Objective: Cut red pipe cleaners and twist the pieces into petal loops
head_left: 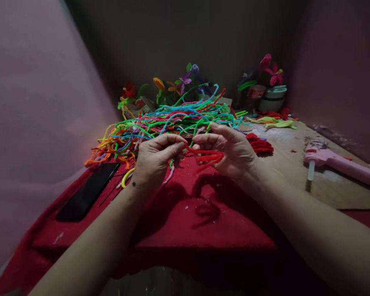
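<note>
Over the front part of the red cloth, my left hand (pixel 160 158) is closed in a pinch on one end of a red pipe cleaner (pixel 214 157). The fuzzy stem runs rightward and bends into loose loops. Those loops lie in front of my right hand (pixel 231 150), whose upper digit is raised apart from the other fingers. These fingers point toward my left fingertips, partly behind the red stem; whether they touch it is hard to see. Behind both hands spreads a large pile of many-coloured pipe cleaners (pixel 172 119).
A black phone (pixel 88 193) lies at the left on the red cloth (pixel 185 226). To the right, a pink glue gun (pixel 342 162) rests on a brown board (pixel 296 189), near bundled red pipe cleaners (pixel 259 144). Pipe-cleaner flowers (pixel 185 82) and a lidded container (pixel 273 98) stand behind.
</note>
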